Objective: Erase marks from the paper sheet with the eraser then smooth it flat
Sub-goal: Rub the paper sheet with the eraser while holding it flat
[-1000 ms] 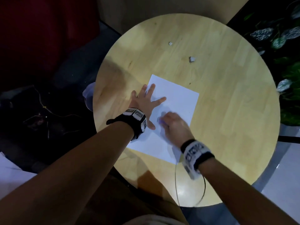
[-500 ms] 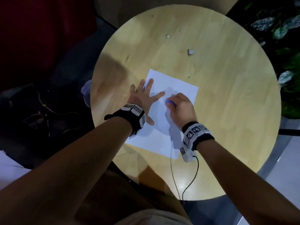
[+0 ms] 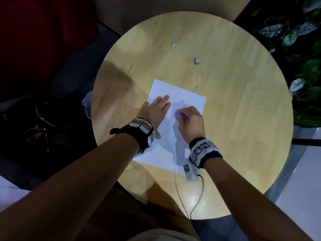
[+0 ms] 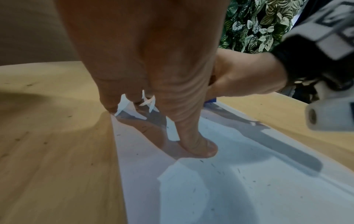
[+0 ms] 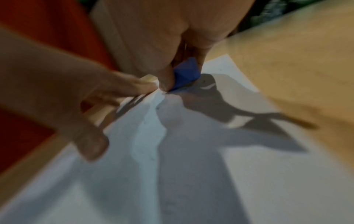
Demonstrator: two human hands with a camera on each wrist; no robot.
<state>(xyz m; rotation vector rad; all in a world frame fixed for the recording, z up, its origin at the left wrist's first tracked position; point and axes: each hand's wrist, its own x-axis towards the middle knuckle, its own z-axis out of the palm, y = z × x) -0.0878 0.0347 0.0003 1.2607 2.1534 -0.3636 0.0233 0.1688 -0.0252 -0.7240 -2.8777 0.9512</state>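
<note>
A white paper sheet [image 3: 184, 100] lies on the round wooden table [image 3: 234, 105]. My left hand [image 3: 155, 112] lies flat on the sheet's left part, fingers straight and pressing it down; in the left wrist view its thumb [image 4: 197, 145] presses the paper [image 4: 239, 189]. My right hand [image 3: 190, 121] pinches a blue eraser [image 3: 179, 114] and holds it against the middle of the sheet. In the right wrist view the eraser [image 5: 184, 74] sits between thumb and fingers, its tip on the paper [image 5: 191, 174]. Small dark eraser crumbs dot the sheet.
Two small pale scraps [image 3: 197, 61] [image 3: 173, 44] lie on the far part of the table. A thin cable [image 3: 196, 202] runs from my right wrist across the near table edge. Leafy plants [image 3: 295, 37] stand at the right; dark floor at the left.
My right hand has moved the eraser from the sheet's near middle up towards its far part. My left hand's fingers, spread before, now lie closer together, further onto the sheet.
</note>
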